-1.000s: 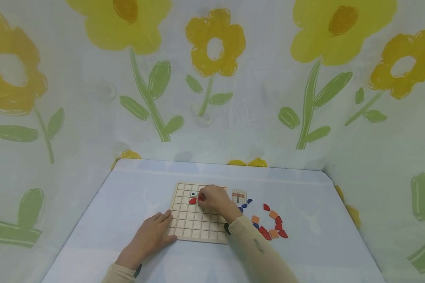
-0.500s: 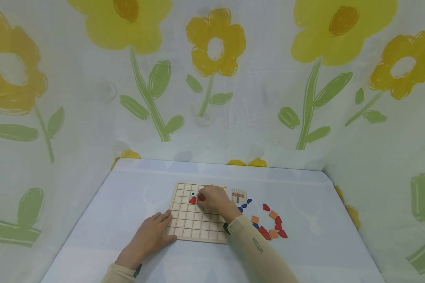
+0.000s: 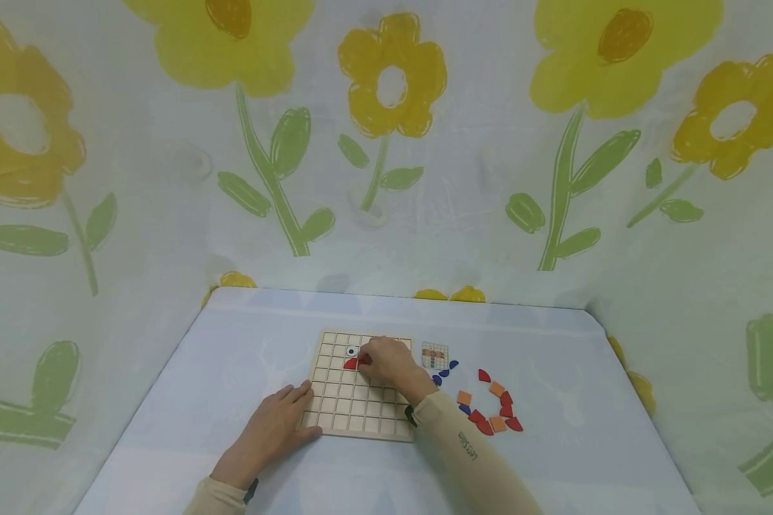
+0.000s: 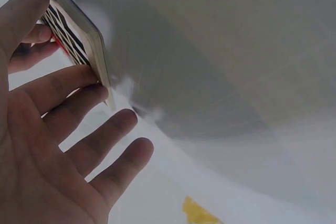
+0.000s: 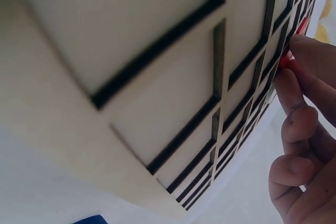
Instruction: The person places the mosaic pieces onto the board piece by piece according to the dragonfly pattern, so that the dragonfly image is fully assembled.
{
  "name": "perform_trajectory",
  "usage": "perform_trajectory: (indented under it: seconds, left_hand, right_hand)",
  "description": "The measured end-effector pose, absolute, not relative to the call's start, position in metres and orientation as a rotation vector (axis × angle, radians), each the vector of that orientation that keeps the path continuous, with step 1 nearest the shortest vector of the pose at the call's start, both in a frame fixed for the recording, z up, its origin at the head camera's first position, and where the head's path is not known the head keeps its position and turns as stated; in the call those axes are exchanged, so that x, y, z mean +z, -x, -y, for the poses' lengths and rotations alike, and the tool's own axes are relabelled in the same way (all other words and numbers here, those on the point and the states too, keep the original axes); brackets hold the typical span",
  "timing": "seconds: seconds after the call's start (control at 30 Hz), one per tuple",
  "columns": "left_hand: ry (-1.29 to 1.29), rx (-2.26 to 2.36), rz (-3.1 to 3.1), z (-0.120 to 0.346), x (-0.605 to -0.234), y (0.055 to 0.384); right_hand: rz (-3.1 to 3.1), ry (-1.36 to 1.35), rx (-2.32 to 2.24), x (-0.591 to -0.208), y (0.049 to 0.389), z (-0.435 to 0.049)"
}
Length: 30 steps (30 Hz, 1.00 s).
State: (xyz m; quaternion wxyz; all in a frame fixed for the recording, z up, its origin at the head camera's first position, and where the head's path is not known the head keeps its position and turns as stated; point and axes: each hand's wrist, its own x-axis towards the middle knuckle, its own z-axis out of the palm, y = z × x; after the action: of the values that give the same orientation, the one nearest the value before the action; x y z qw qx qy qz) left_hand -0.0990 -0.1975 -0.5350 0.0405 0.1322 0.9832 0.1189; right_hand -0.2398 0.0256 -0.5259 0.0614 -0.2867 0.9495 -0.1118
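A light wooden grid board (image 3: 356, 410) lies on the table. My left hand (image 3: 273, 428) rests at its left edge with the fingers extended; in the left wrist view, the thumb and some fingertips touch the board's border. Over the upper part of the grid, my right hand (image 3: 389, 363) pinches a small red piece (image 5: 285, 60) between thumb and finger, at the board's surface. Its full shape is hidden by the fingers. Just left of it, a red curved piece (image 3: 351, 365) sits in a cell, below a white round eye piece (image 3: 351, 351).
Right of the board lies a small pattern card (image 3: 434, 355). Near it are several blue pieces (image 3: 444, 373), several red quarter-round pieces (image 3: 514, 425) and several orange squares (image 3: 497, 390), loose on the table (image 3: 592, 458). A flower-print cloth (image 3: 464, 214) hangs behind and at the sides.
Almost nothing differs. My right hand stays at the same cells with the red piece, and my left hand keeps its place at the board's edge.
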Motion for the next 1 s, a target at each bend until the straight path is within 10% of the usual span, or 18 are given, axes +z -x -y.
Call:
perform_trajectory:
  seconds: [1.0]
  left_hand:
    - [-0.395, 0.346, -3.010, 0.197, -0.534, 0.103]
  right_hand:
    - [-3.102, 0.827, -0.559, -0.502, 0.203, -0.089]
